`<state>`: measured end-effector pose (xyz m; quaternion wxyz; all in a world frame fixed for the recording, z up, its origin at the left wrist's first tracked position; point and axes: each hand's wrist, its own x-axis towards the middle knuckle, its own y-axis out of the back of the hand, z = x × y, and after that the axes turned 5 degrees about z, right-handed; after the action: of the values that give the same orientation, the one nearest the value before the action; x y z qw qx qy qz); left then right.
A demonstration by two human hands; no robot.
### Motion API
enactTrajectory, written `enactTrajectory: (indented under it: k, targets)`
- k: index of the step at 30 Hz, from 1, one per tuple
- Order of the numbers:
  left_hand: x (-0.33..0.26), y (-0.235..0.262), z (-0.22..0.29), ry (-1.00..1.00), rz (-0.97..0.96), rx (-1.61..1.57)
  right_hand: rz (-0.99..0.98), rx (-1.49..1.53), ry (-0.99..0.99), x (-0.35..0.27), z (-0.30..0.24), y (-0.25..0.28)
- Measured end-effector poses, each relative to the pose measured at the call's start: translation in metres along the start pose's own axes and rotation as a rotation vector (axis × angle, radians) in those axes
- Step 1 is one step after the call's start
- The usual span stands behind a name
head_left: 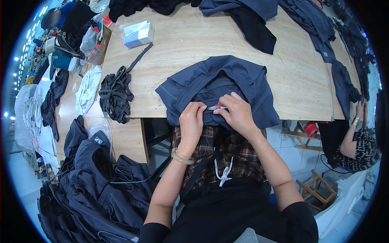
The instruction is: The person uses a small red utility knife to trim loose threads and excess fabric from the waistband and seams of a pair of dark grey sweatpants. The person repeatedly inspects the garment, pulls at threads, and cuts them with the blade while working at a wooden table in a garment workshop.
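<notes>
A dark blue-grey garment (pixel 261 87) with a gathered, elastic-looking waistband lies over the near edge of the table, partly on my lap. My left hand (pixel 191 121) pinches the waistband at its near side, thumb against the fingers. Close beside it, my right hand (pixel 238 113) grips a thin, pale tool (pixel 217 107) with a pink-red wrap near its middle. The tool points left toward my left fingertips, at the waistband cloth. Its exact kind, and whether its tip is inside the cloth, I cannot tell.
On the wooden table (pixel 162 73) lie a bundle of dark flat cords (pixel 116 95), a tissue box (pixel 138 34) and dark garments (pixel 247 18) at the back. Dark garments (pixel 91 182) are heaped at my left. Another person (pixel 356 143) sits at the right, near a wooden stool (pixel 318 188).
</notes>
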<state>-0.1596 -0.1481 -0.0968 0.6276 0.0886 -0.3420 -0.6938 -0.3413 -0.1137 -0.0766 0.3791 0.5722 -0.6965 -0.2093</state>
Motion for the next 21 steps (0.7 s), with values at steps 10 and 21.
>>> enactTrajectory:
  k: [10, 21]
  targets:
    - [-0.048, 0.016, 0.02, 1.107, -0.005, -1.044, 0.041, 0.035, -0.18, 0.016, 0.019, 0.016]
    - [-0.044, 0.009, 0.005, 1.1, -0.124, -0.975, 0.422, 0.603, -0.421, 0.03, 0.023, 0.003]
